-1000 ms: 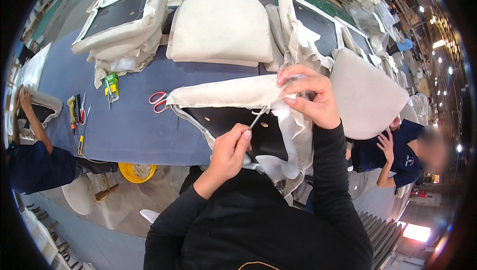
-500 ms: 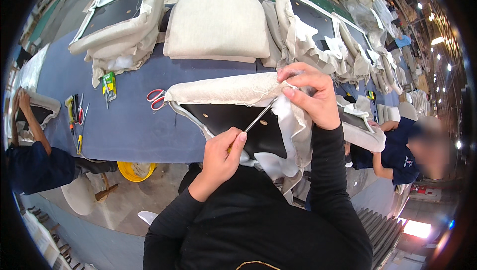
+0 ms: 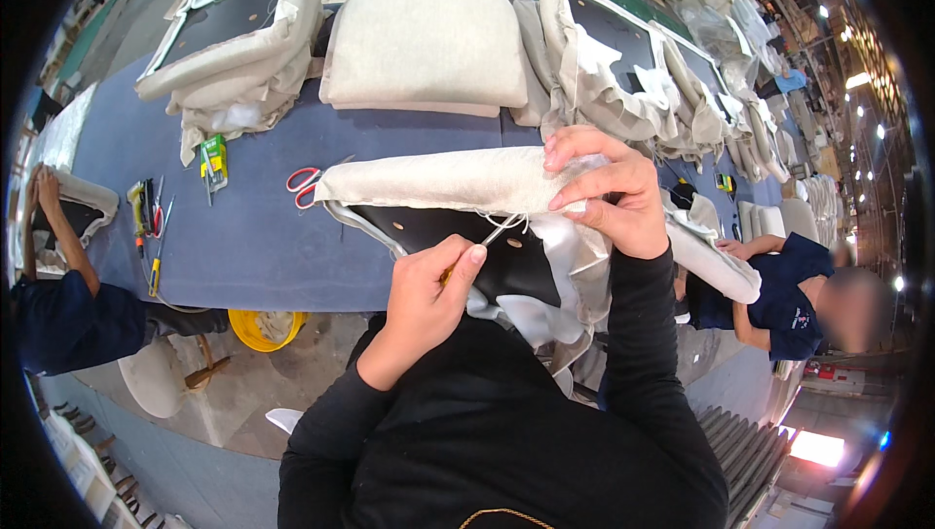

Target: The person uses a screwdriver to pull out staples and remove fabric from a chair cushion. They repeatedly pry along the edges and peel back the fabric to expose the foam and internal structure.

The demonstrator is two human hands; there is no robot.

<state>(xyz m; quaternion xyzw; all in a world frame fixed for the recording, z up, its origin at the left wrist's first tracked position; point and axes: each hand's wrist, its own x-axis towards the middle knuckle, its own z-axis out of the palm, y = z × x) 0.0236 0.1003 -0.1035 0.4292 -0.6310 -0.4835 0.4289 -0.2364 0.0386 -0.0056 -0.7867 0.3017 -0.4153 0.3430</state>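
A cushion [image 3: 419, 180] with beige fabric lies before me at the table's near edge, its black base panel [image 3: 458, 227] showing. My left hand [image 3: 429, 290] is closed around a screwdriver [image 3: 503, 228], its yellow handle mostly hidden in the fist. The thin metal shaft points up and right to the fabric's edge, where loose white threads [image 3: 518, 221] hang. My right hand [image 3: 616, 188] pinches the fabric-covered edge near the cushion's right corner. Below that hand, white lining and loose fabric [image 3: 584, 276] drape down. Red-handled scissors [image 3: 303, 186] lie at the cushion's left end, blades partly hidden.
Across the blue-grey table [image 3: 263, 256] stand a finished-looking cushion [image 3: 424, 37] and open-backed covers [image 3: 239, 52]. Hand tools [image 3: 156, 237] and a green-yellow packet [image 3: 215, 163] lie left. A yellow bucket [image 3: 265, 332] stands below. Co-workers handle cushions at left [image 3: 68, 315] and right [image 3: 789, 285].
My left hand has drawn slightly left and down with the screwdriver, and threads now hang at its tip. The right hand's fingers have shifted their hold on the fabric edge.
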